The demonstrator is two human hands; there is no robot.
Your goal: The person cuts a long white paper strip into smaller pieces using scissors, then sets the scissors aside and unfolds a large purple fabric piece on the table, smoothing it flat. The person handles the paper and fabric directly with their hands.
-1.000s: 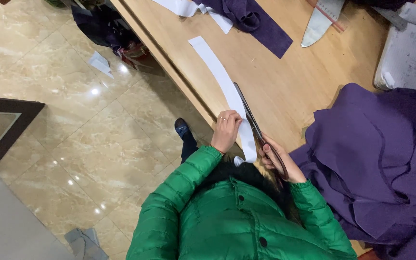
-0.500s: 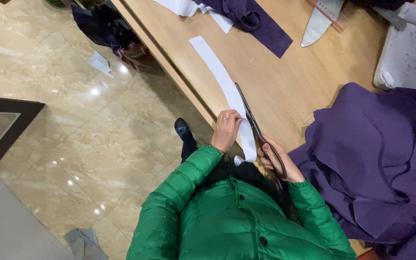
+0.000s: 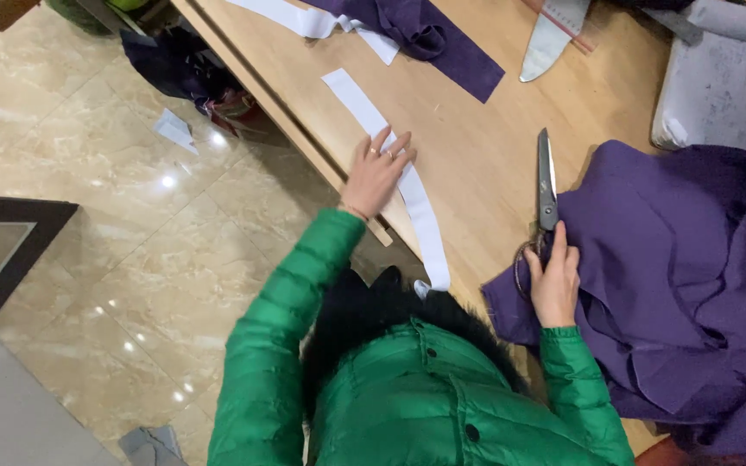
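On the wooden table (image 3: pixel 477 147), the left hand (image 3: pixel 376 173) lies spread flat on a long white paper strip (image 3: pixel 416 203): thin, light, likely to slide, best pinned near its edge. The right hand (image 3: pixel 554 280) curls around the scissors (image 3: pixel 546 185) handles, beside purple fabric (image 3: pixel 684 276).

1. The jacket (image 3: pixel 425 397) on the person is bright green and quilted, with a black fur-like collar.
2. The strip (image 3: pixel 399 177) under the left hand (image 3: pixel 375 175) is plain white.
3. The cloth (image 3: pixel 684 285) beside the right hand (image 3: pixel 554 280) is deep purple, with no pattern.
4. The scissors (image 3: pixel 546 185) have grey metal blades and dark handles.
5. The table (image 3: pixel 477 147) is light tan wood.
6. The floor (image 3: pixel 114 233) is beige marble-patterned tile, glossy.
7. A smaller cloth piece (image 3: pixel 442 43) at the far end is the same purple.
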